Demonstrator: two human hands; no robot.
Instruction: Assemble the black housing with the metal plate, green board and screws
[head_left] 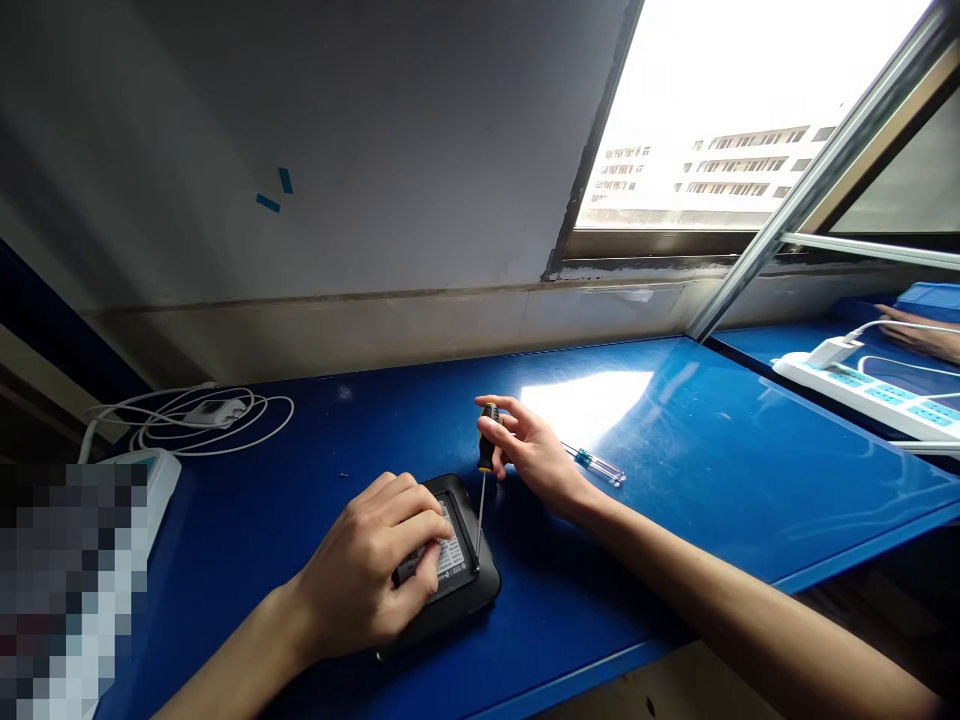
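Observation:
My right hand (536, 450) is closed around the black and yellow handle of a screwdriver (487, 440), thumb and fingers on its grip. The shaft points down, and its tip meets the right edge area of a flat black device (484, 590). This device lies on the blue table (630, 590) with a printed label on its upper face. My left hand (382, 560) grips it from the left, the fingers curled over the label and hiding part of it. Under the right wrist, another screwdriver with a clear handle (604, 467) lies on the tabletop.
Coiled white cable (262, 420) with a plug lies at the back left. Left of the device is a tiny dark piece (343, 475), perhaps a screw. On the right, beyond a metal frame post (757, 240), sit a power strip (870, 385) and another person's blurred hand (919, 330).

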